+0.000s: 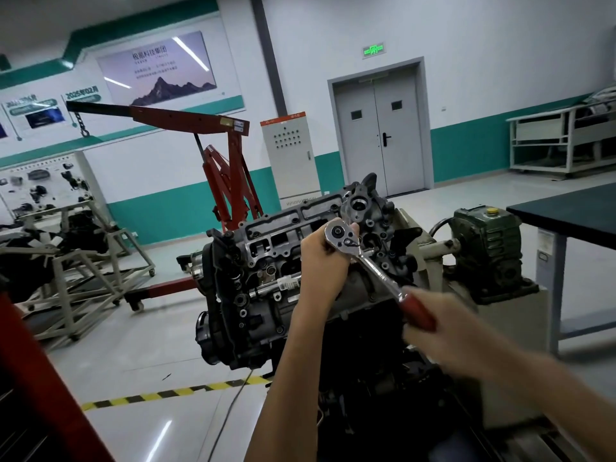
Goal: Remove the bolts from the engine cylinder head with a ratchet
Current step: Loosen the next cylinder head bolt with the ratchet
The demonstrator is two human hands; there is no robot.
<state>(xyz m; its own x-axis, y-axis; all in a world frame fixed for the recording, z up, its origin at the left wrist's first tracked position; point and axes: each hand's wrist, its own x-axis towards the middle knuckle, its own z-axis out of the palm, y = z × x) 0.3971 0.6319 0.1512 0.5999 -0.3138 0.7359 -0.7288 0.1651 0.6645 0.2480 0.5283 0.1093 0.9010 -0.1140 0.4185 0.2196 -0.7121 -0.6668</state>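
The grey engine cylinder head (276, 241) sits on top of the engine on a stand, in the middle of the view. A chrome ratchet (366, 258) with a red handle lies across its right part, head up and to the left. My left hand (325, 258) curls round the ratchet head from behind and holds it over the cylinder head. My right hand (440, 325), blurred by motion, grips the red handle at the lower right. The socket and the bolt under the ratchet head are hidden.
A red engine hoist (230, 168) stands behind the engine. A green gearbox (486, 245) on the stand sits to the right, beside a dark table (573, 211). Metal frames with parts (66, 261) stand at the left. Yellow-black tape (173, 391) marks the floor.
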